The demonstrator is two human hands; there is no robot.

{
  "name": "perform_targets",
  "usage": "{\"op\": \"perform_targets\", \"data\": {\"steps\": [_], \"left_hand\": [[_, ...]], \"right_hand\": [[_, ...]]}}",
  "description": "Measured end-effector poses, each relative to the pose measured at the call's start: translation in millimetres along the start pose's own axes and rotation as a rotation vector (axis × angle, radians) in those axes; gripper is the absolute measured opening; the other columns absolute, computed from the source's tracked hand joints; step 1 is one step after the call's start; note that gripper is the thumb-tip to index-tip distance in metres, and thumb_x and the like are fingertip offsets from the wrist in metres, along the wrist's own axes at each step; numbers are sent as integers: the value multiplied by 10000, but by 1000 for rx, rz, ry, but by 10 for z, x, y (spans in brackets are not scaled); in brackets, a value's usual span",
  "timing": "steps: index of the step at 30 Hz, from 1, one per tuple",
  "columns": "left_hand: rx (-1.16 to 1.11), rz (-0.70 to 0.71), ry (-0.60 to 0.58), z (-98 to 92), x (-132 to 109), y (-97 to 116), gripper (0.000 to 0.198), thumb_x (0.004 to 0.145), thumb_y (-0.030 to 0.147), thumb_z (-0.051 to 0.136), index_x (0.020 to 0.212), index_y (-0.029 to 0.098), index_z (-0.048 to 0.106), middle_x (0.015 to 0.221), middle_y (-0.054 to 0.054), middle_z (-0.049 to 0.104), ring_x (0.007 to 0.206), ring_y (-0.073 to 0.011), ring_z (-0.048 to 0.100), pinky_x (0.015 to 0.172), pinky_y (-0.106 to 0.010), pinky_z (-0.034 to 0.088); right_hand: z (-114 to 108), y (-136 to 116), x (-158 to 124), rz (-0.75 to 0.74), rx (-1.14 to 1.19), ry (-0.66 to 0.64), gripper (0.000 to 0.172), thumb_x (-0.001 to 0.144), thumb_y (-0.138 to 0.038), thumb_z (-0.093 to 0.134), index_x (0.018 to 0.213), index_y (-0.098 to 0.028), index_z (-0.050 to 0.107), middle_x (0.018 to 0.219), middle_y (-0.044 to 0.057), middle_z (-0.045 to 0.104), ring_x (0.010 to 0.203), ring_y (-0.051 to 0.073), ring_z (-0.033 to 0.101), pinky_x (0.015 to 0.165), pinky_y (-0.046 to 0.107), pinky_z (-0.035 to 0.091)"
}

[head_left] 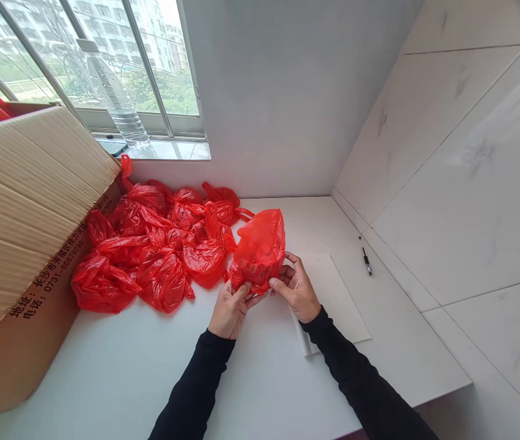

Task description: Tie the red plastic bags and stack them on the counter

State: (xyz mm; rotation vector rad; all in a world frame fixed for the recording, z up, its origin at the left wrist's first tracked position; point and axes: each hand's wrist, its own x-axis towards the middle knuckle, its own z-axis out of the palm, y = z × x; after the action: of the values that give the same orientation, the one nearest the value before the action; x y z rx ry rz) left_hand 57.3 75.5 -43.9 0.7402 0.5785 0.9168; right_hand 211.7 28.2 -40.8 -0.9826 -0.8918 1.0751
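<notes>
Between my two hands is a red plastic bag (260, 244), its upper part puffed out and its lower edge gathered toward me. Something bulky shows dimly through the thin plastic, too unclear to name. My left hand (234, 305) pinches the bag's near left edge between thumb and fingers. On the near right edge, my right hand (297, 287) grips it with thumb and curled fingers. Just left of the held bag, a tied red plastic bag (205, 256) lies on the white table (260, 366), at the right end of a heap of several knotted red bags (113, 275).
A large open cardboard box (44, 195) stands at the left, with a red handle poking out. A clear water bottle (122, 110) stands on the windowsill. White paper (333, 299) lies under my right forearm, and a black pen (367, 263) rests near the tiled wall.
</notes>
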Motion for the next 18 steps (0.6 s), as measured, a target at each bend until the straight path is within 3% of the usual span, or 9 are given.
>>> {"op": "perform_targets", "data": {"steps": [8,13,18], "left_hand": [[22,13,44,-2,-4,25,358,764,262,801,1075,160,658,1014,-76,753,945,-256,722,955,-524,556],[25,53,45,49,-13,32,533,671,161,854,1155,184,631,1051,-70,742,978,-253,704,925,-469,568],[16,87,77,33,8,4,492,665,172,847,1114,192,647,1009,-50,740,953,-231,698,869,-391,572]], "right_hand": [[15,-14,-18,19,-27,-8,587,793,-278,743,1279,-282,413,899,-11,638,777,157,640,643,290,573],[7,4,-22,38,-44,-14,576,807,-304,736,1278,-281,404,850,-17,651,734,166,665,650,324,593],[26,14,-33,47,-58,-37,559,813,-317,734,1265,-287,407,843,-18,647,726,167,663,624,317,583]]}}
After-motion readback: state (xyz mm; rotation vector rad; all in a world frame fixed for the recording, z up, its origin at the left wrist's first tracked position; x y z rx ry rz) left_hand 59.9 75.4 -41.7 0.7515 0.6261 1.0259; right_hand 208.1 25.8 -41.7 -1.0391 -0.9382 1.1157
